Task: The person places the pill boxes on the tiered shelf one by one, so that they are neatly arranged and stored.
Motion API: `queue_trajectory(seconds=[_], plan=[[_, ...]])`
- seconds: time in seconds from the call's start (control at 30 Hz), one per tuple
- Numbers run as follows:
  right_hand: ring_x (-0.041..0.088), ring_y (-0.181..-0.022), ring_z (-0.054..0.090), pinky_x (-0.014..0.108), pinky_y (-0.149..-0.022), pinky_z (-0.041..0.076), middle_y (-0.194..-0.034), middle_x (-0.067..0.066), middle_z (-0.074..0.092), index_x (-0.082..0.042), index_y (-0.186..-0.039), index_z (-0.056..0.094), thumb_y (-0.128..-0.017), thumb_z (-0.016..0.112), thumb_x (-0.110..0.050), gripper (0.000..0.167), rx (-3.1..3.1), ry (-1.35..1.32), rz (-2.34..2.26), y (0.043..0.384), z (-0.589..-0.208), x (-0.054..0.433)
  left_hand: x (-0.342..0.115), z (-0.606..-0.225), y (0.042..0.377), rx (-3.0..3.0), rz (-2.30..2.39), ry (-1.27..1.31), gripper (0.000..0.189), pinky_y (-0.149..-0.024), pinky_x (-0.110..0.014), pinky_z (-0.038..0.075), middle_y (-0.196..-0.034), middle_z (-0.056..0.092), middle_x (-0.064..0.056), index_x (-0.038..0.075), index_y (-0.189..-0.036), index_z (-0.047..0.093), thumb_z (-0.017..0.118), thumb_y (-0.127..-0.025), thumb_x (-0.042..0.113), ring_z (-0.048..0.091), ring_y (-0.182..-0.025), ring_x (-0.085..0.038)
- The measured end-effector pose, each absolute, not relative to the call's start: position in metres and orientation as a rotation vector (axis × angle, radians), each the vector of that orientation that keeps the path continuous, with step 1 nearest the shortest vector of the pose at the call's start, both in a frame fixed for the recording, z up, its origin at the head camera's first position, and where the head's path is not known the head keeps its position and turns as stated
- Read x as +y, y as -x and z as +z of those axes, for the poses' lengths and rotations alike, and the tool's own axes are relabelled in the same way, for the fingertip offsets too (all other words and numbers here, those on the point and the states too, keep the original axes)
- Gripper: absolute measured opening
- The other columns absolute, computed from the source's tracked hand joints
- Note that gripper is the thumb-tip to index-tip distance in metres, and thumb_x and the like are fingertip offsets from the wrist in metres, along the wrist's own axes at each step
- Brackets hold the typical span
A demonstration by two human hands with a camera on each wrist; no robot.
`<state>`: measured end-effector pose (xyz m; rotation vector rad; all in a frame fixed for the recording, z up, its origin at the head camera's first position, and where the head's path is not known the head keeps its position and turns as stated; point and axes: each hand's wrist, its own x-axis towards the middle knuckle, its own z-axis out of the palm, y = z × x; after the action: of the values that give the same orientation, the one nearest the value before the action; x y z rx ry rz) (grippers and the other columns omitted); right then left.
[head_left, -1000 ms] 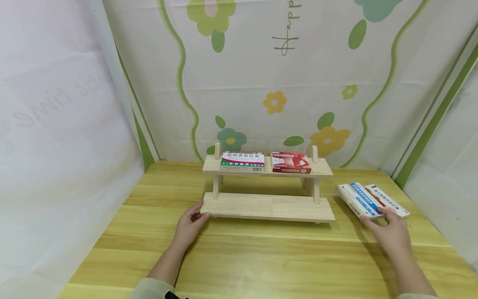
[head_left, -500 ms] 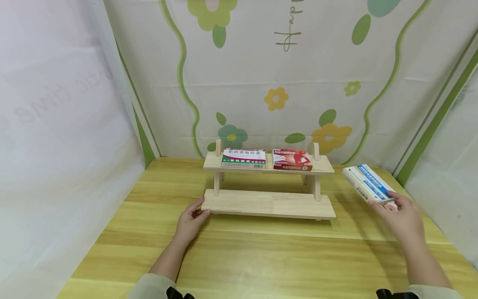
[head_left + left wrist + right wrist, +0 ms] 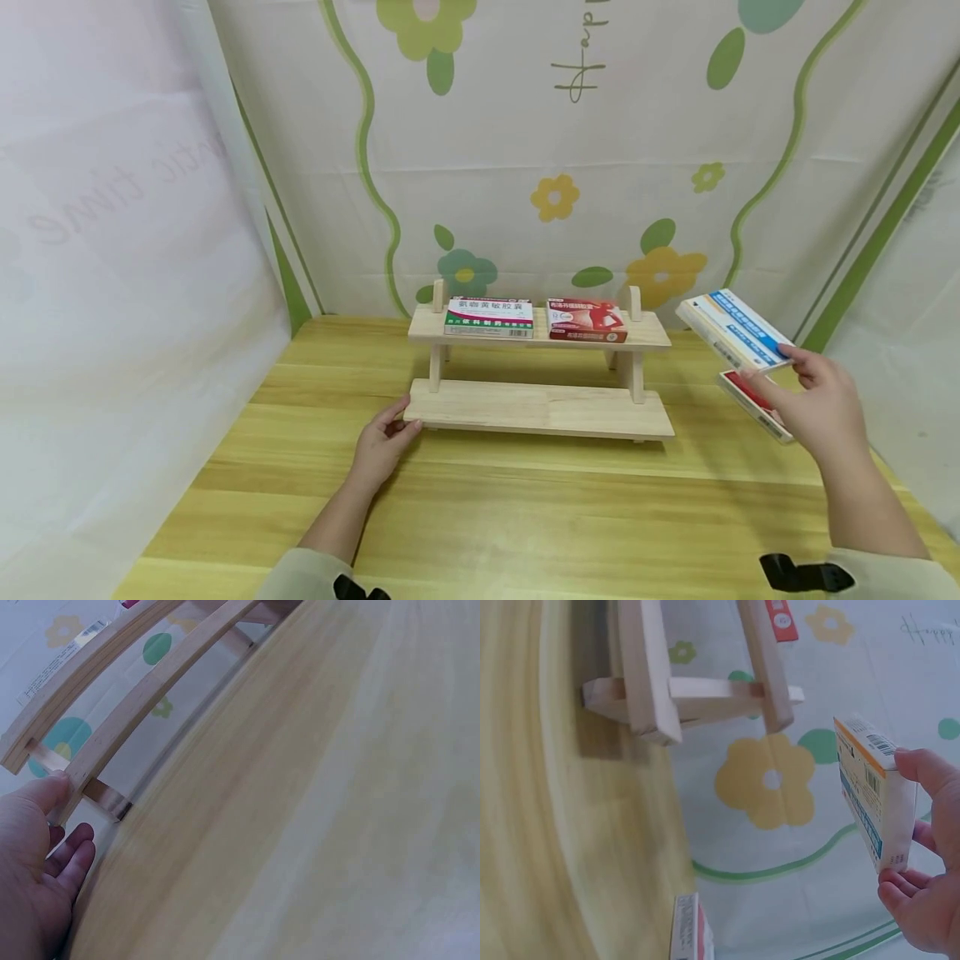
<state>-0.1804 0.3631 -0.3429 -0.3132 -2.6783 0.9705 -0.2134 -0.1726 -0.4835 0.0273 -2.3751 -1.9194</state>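
My right hand (image 3: 825, 408) pinches a white and blue medicine box (image 3: 738, 329), raised above the table at the right. In the right wrist view the thumb is on one edge of that box (image 3: 877, 780) and fingertips on the opposite edge. My left hand (image 3: 381, 450) holds the left end of the lower board of a two-tier wooden shelf (image 3: 525, 408). The left wrist view has its thumb on the board's edge and its other fingers below. On the upper board lie a white and green medicine box (image 3: 489, 318) and a red medicine box (image 3: 587, 320).
A red and white medicine box (image 3: 753, 404) lies on the wooden table (image 3: 540, 517), right of the shelf and partly behind my right hand. A floral cloth (image 3: 480, 167) hangs behind the table, with pale cloth at both sides.
My right hand has lifted the white and blue box off the table, up and away from the red and white box beneath. The left hand stays on the shelf.
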Motion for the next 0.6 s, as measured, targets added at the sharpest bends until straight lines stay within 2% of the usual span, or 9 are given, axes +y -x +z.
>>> queue_trajectory(seconds=[0.1,0.27,0.37,0.4,0.47,0.6], plan=[[0.058,-0.126,0.037,0.068,-0.097,0.037,-0.147,0.037,0.028,0.0,-0.151,0.032,-0.091,0.063,-0.05,0.084,-2.672,0.27,0.948,0.182,-0.334,0.354,-0.173,-0.483,0.213,-2.383,-1.909,-0.031,0.056,-0.081,-0.01,0.048,-0.147,0.047,-0.018,0.004,-0.142,0.05,0.071,-0.091,0.016,0.057,-0.111,-0.024],[0.054,-0.129,0.038,0.062,-0.105,0.037,-0.149,0.032,0.027,-0.002,-0.151,0.034,-0.09,0.066,-0.047,0.082,-2.653,0.218,0.983,0.185,-0.321,0.335,-0.173,-0.484,0.214,-2.369,-1.908,-0.028,0.057,-0.081,-0.011,0.049,-0.146,0.048,-0.017,0.005,-0.141,0.051,0.072,-0.09,0.018,0.058,-0.109,-0.021],[0.055,-0.131,0.036,0.064,-0.104,0.037,-0.153,0.03,0.023,-0.002,-0.151,0.034,-0.09,0.067,-0.047,0.082,-2.662,0.173,1.013,0.186,-0.315,0.322,-0.173,-0.486,0.213,-2.332,-1.888,0.021,0.057,-0.08,-0.011,0.049,-0.144,0.049,-0.02,0.004,-0.139,0.053,0.074,-0.089,0.022,0.06,-0.104,-0.017],[0.055,-0.131,0.036,0.06,-0.102,0.042,-0.154,0.029,0.022,-0.002,-0.151,0.034,-0.09,0.067,-0.047,0.083,-2.666,0.16,1.012,0.186,-0.313,0.318,-0.173,-0.487,0.213,-2.323,-1.867,0.049,0.057,-0.079,-0.011,0.05,-0.142,0.05,-0.022,0.003,-0.139,0.054,0.074,-0.089,0.023,0.06,-0.102,-0.015],[0.054,-0.133,0.035,0.06,-0.102,0.042,-0.155,0.029,0.022,-0.002,-0.151,0.034,-0.09,0.067,-0.048,0.083,-2.669,0.126,1.029,0.187,-0.311,0.31,-0.173,-0.488,0.213,-2.304,-1.85,0.078,0.058,-0.078,-0.011,0.05,-0.14,0.051,-0.024,0.001,-0.137,0.054,0.074,-0.089,0.025,0.06,-0.099,-0.012],[0.052,-0.136,0.034,0.06,-0.103,0.041,-0.156,0.026,0.022,-0.004,-0.151,0.035,-0.089,0.067,-0.049,0.083,-2.677,0.077,1.07,0.19,-0.307,0.294,-0.173,-0.486,0.212,-2.33,-1.875,0.057,0.057,-0.079,-0.011,0.05,-0.143,0.05,-0.022,0.003,-0.139,0.052,0.072,-0.09,0.022,0.06,-0.103,-0.015]])
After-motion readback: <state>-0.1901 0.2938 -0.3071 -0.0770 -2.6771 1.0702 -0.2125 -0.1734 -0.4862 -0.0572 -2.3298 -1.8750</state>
